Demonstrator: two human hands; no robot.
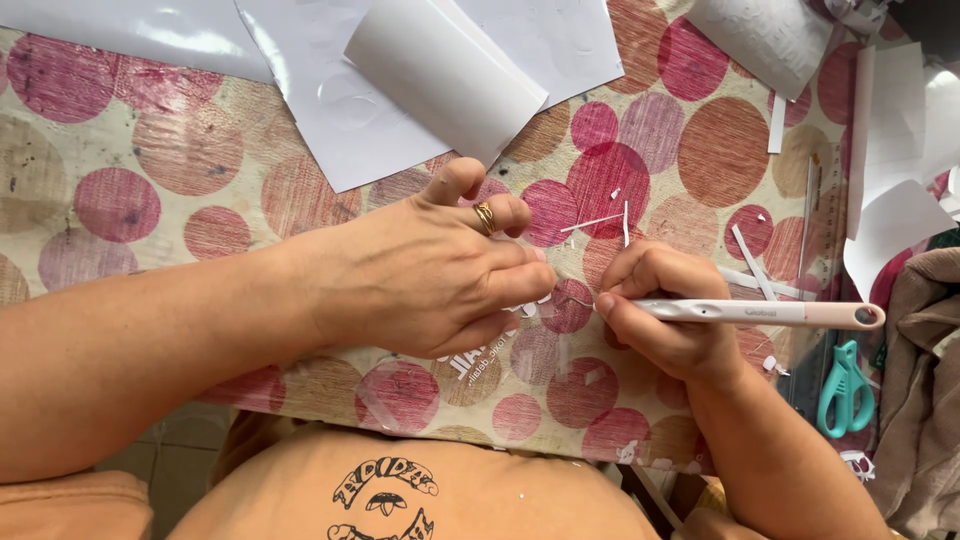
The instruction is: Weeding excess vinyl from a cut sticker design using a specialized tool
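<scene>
My right hand (660, 310) grips a long white and pale pink craft knife (770, 313), its tip pointing left toward my other hand. My left hand (420, 270), a gold ring on one finger, lies palm down on the table, fingertips pressing on a clear sheet (480, 362) with white lettering. The knife tip meets the sheet just right of those fingertips; the blade itself is too small to make out. Thin white paper slivers (592, 223) lie just beyond both hands on the dotted tablecloth (180, 150).
White paper sheets (350, 110) and a curled sheet (445, 75) lie at the far edge. More white sheets (895, 140) and strips (752, 262) are on the right, with a clear ruler (808, 230), teal scissors (845, 388) and brown cloth (925, 380).
</scene>
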